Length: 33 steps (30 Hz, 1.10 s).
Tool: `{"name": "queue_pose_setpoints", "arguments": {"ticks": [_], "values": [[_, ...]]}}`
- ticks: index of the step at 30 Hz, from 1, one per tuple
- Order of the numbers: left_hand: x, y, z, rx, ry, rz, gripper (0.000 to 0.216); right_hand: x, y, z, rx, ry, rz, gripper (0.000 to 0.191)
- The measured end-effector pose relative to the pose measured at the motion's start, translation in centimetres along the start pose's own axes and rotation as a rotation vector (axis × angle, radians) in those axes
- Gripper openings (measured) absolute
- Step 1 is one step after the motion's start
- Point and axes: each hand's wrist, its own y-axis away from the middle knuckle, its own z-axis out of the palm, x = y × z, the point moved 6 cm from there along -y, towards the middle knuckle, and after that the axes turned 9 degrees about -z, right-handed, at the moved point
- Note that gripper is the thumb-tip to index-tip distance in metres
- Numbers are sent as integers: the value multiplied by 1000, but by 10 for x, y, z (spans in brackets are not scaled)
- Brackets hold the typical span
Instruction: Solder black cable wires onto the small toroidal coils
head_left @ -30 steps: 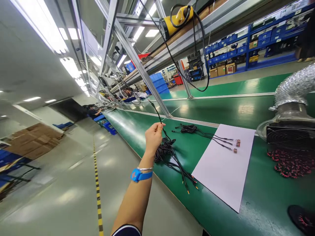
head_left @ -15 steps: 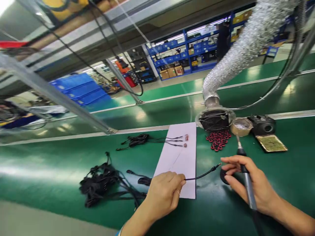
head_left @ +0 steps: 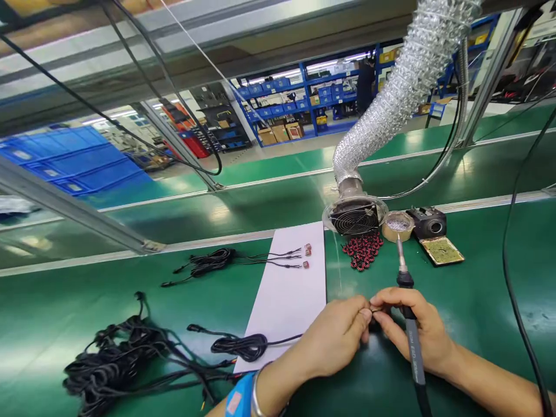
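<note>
Left hand [head_left: 334, 341] and right hand [head_left: 412, 330] were bare. Blue wristband [head_left: 237, 398] sat on wrist behind left hand; thin silver bangle [head_left: 256, 394] beside it, nearer hand. Forearms uncovered.

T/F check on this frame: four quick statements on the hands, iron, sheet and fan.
1. The right hand grips a black-handled soldering iron. True.
2. The white paper sheet lies right of the round fume-extractor fan. False: it lies left of it.
3. A pile of red-and-black rings sits just in front of the fan. True.
4. The left hand is empty. False: it pinches a thin black cable.
</note>
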Motion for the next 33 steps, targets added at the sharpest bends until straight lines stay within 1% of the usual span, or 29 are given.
{"name": "queue_pose_setpoints", "arguments": {"ticks": [2, 5, 9, 11, 17, 20, 24, 26, 28, 30, 33], "values": [[-3, -8, 2, -23, 101, -53, 27, 6, 2, -2, 6, 11, 51, 31], [-13, -11, 5, 15, 159, -83, 24, 16, 5, 0, -31, -28, 167, 33], [-25, -8, 13, 80, 186, -101, 23, 16, 5, 6, -57, -92, 214, 31], [-28, -7, 17, 91, 212, -100, 23, 15, 5, 8, -55, -111, 244, 28], [-29, -4, 21, 79, 238, -78, 21, 19, 7, 11, -43, -195, 393, 24], [-25, -2, 20, 88, 206, -52, 21, 19, 7, 11, -47, -207, 417, 23], [-20, 1, 19, 121, 124, -24, 18, 14, 3, 9, -88, -153, 356, 30], [-19, 3, 19, 114, 100, -18, 18, 10, 2, 8, -121, -101, 305, 35], [-18, 4, 19, 98, 107, -32, 19, 5, 1, 7, -129, -12, 235, 34], [-20, 4, 20, 68, 149, -70, 21, 0, 1, 6, -96, 95, 140, 27], [-27, 4, 26, -17, 301, -135, 25, -10, 4, 8, -22, 193, -20, 21]]}}
